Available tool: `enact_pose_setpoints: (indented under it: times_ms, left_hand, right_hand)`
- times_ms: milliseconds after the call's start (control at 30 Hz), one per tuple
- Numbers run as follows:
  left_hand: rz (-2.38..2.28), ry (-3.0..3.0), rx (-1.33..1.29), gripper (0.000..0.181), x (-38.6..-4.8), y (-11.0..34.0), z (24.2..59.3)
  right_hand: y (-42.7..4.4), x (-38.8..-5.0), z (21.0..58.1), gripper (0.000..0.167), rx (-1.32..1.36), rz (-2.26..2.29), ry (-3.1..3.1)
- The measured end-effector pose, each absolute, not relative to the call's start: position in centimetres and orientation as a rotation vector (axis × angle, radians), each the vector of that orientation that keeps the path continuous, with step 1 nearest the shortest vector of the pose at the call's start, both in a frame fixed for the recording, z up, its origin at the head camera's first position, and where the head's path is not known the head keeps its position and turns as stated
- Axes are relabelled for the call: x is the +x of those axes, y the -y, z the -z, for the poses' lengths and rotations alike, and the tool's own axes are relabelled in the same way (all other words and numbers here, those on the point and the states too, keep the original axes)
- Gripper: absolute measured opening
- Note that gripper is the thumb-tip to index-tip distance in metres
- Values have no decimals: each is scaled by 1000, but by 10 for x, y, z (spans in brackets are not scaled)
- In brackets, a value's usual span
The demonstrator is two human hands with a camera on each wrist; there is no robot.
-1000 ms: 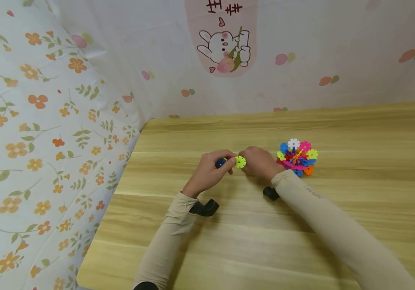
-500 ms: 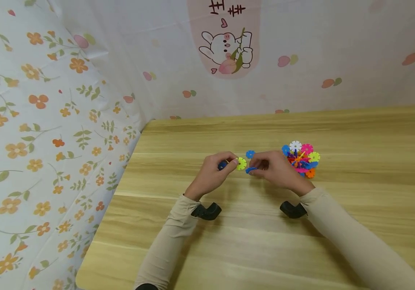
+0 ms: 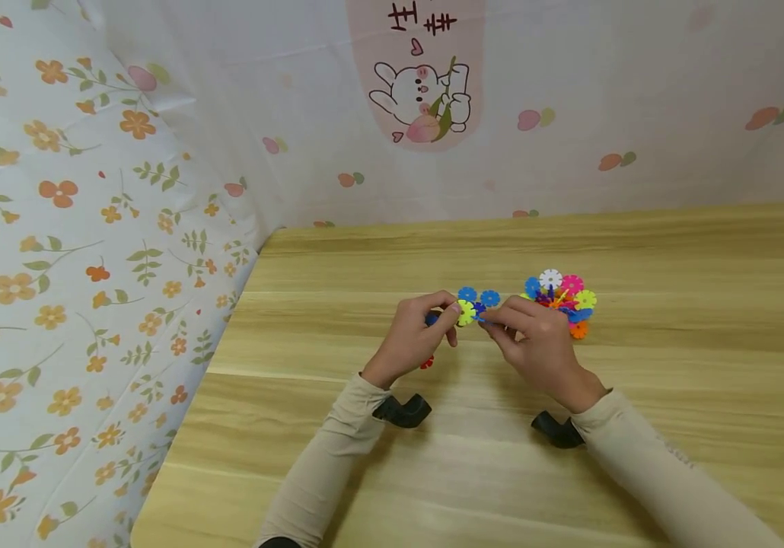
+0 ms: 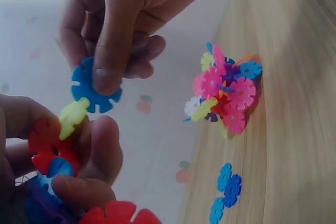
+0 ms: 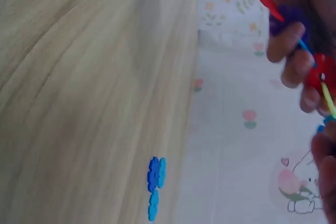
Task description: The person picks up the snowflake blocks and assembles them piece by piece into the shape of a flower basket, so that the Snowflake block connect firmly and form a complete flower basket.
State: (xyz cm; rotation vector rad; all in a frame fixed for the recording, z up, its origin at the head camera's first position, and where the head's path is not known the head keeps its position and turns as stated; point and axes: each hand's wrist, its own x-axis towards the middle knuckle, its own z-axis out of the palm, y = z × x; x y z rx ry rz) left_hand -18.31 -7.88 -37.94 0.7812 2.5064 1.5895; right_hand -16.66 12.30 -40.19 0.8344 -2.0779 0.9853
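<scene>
My left hand (image 3: 415, 335) grips a joined chain of slotted plastic snowflake discs above the table. In the left wrist view the chain shows a red disc (image 4: 44, 136), a yellow disc (image 4: 72, 117), a purple part (image 4: 44, 203) and another red disc (image 4: 121, 213) at the bottom. My right hand (image 3: 539, 346) pinches a light blue disc (image 4: 83, 85) between thumb and fingers. Its lower edge meets the yellow disc; whether the slots interlock I cannot tell. The left palm and fingers hide part of the chain.
Behind the right hand, a multicoloured cluster of joined discs (image 4: 226, 90) stands on the wooden table (image 3: 673, 304). Three loose blue discs, one darker (image 4: 232, 191), lie on the table beyond the hands. A patterned cloth (image 3: 296, 91) hangs behind the table.
My right hand has come away from the loose blue discs, holding a blue one, and has brought it to the yellow disc. My left hand has shifted slightly right with the chain.
</scene>
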Motion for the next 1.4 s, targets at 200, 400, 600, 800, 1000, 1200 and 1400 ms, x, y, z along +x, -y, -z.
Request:
enact_pose_setpoints:
  times_ms: [200, 400, 600, 800, 1000, 1200, 1400]
  left_hand:
    - [-1650, -2524, 843, 26, -178, 74, 377]
    - [-1685, -2535, 881, 28, -176, 70, 380]
    - [-1590, -2583, 853, 25, -181, 79, 380]
    - [-1519, -2621, 719, 14, -187, 100, 378]
    - [-1504, -2601, 735, 17, -187, 108, 379]
    - [-1450, -2533, 742, 31, -183, 104, 382]
    - [-1431, -2546, 755, 36, -179, 100, 381]
  right_hand:
    - [-117, -162, 407, 12, 846, -879, 1922]
    - [-111, -163, 411, 34, 823, -844, 1822]
    - [-108, -166, 412, 4, 839, -961, 1980]
    - [-118, -183, 408, 31, 782, -1067, 2538]
    - [-117, -208, 419, 32, 737, -850, 2945]
    - [-101, -224, 432, 21, 750, -482, 2967]
    - [-100, -227, 434, 16, 727, -496, 2940]
